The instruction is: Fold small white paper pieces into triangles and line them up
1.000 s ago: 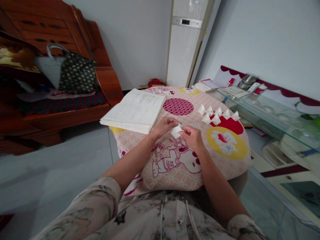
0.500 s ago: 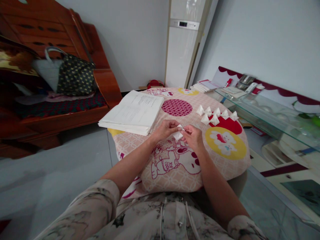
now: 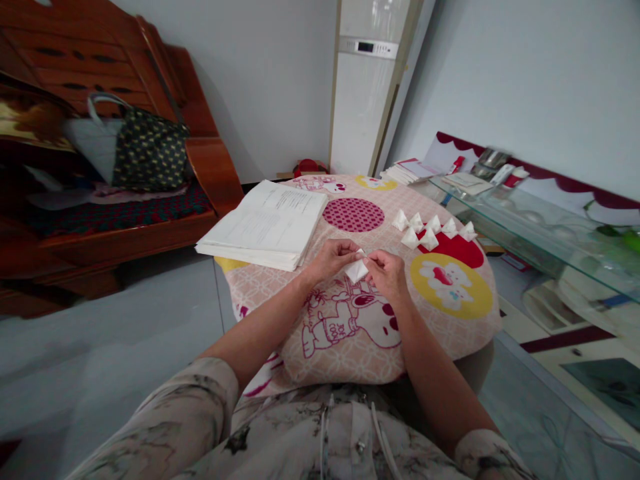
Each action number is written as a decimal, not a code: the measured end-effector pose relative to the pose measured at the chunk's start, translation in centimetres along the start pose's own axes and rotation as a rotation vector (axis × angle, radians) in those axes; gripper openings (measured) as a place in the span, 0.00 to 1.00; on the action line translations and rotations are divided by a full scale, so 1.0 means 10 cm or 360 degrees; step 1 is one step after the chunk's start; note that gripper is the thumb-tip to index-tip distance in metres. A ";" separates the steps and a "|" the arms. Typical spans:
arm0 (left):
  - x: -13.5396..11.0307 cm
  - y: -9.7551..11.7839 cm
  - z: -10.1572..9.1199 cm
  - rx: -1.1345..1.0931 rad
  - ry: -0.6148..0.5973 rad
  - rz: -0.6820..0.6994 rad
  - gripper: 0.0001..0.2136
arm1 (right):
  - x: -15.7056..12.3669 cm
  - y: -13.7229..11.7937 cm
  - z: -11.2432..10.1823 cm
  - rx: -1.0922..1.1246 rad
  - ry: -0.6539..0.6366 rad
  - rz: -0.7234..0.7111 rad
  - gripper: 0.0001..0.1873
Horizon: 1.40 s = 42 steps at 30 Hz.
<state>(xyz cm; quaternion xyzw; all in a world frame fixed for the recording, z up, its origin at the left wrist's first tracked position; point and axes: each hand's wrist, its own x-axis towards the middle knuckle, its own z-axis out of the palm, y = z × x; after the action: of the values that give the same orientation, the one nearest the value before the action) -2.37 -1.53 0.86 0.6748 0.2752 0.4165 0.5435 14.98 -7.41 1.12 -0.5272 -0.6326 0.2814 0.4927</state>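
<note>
Between my two hands is a small piece of folded white paper, held over the near middle of the round table. My left hand pinches its upper left edge between thumb and fingers. On the other side, my right hand grips the right edge with thumb and forefinger. The fingers cover part of the paper, so its full shape is hidden. To the right and farther back, several small white folded paper pieces with pointed tops stand in two rows on the cloth.
A thick stack of printed paper lies at the table's left. The patterned tablecloth covers the round table. Along the right runs a glass-topped cabinet with items on it. A wooden bench with bags stands at the left.
The folded paper has tilted slightly and more of its lower face shows between my hands. Both hands keep nearly the same place and hold.
</note>
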 end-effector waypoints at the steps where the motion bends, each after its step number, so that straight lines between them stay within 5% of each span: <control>1: 0.00 0.00 0.00 0.0004 0.0002 0.0003 0.18 | 0.00 -0.01 0.00 -0.0007 0.0006 -0.0005 0.10; 20: -0.01 0.01 0.03 0.0192 0.0107 0.0043 0.16 | 0.01 0.00 0.02 -0.0277 0.0058 -0.0242 0.12; 42: 0.02 0.00 0.01 0.0322 0.0225 0.0135 0.18 | -0.01 -0.05 0.02 -0.0235 0.0144 -0.0227 0.11</control>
<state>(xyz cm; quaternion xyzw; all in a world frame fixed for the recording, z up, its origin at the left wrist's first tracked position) -2.17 -1.45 0.89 0.7062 0.3248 0.4557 0.4339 14.62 -7.63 1.41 -0.5279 -0.6646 0.1743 0.4993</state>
